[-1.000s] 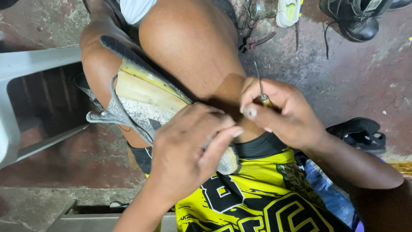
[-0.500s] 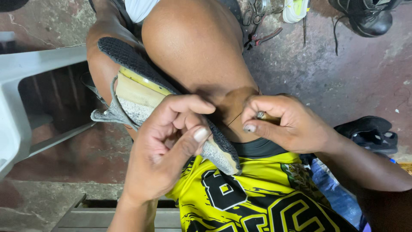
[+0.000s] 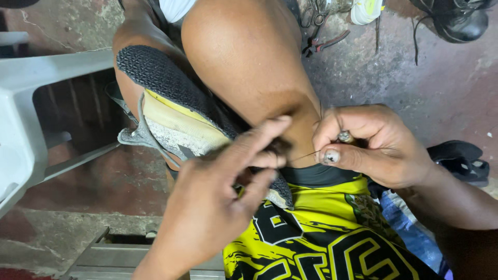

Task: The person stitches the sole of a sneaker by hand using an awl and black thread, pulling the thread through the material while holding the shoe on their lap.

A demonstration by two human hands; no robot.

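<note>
Between my knees the sneaker [image 3: 176,111] sits clamped on its side, black knit upper toward the right leg, pale yellow-edged sole facing left. My right hand [image 3: 371,145] is closed around a sewing awl [image 3: 343,137]; its thin needle [image 3: 303,155] pokes out leftward toward the shoe's heel end, and a fine thread [image 3: 394,149] runs across the knuckles. My left hand [image 3: 223,192] lies over the near end of the shoe, fingers curled, fingertips pinched together right where the needle tip arrives; whether they pinch thread or just steady the upper, I cannot tell.

To do this stitch well, I judge the knees must keep the shoe from twisting, the needle should stay level and enter along the seam between sole and upper, and the left fingertips should sit beside the tip, not ahead of it.

On the concrete floor [image 3: 415,78] beyond lie pliers [image 3: 324,41], a black boot [image 3: 456,21] and a black sandal [image 3: 461,161]. A grey plastic chair [image 3: 31,119] stands to the left.
</note>
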